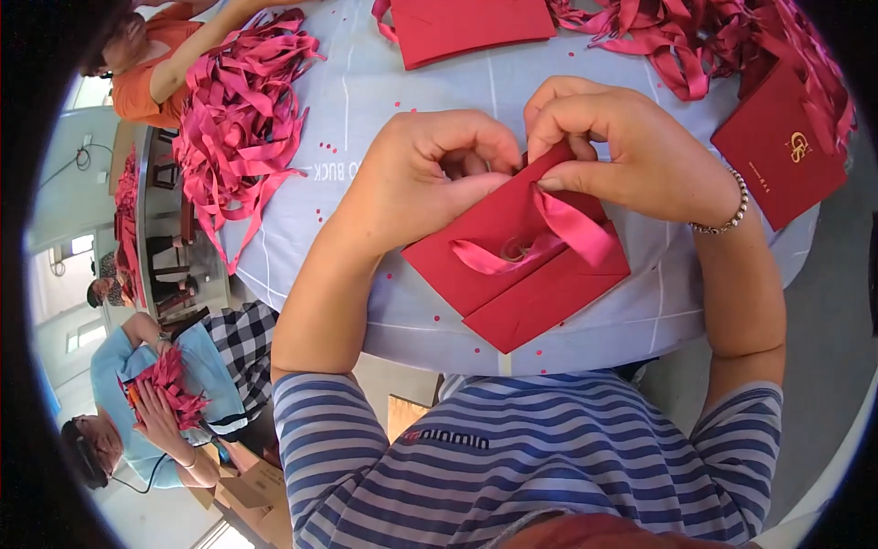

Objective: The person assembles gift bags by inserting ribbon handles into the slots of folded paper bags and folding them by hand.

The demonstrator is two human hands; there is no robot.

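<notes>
A red paper gift bag (pixel 498 306) lies tilted between my hands over the table's near side. A pink-red ribbon (pixel 581 233) comes out near its top edge and loops loosely across its front. My left hand (pixel 444 165) has its fingers curled at the bag's upper left edge, thumb along the front. With thumb and fingers my right hand (pixel 604 151) pinches the top edge, right where the ribbon emerges. The fingertips of both hands are partly hidden behind the paper. A beaded bracelet circles my right wrist.
Heaps of ribbon (pixel 242 114) lie at the table's left and ribbons (pixel 677 41) at the far right. Another red bag (pixel 782 151) rests on the right, and flat red bags (pixel 471 27) at the far edge. Co-workers sit at left, one holding ribbons (pixel 169 389).
</notes>
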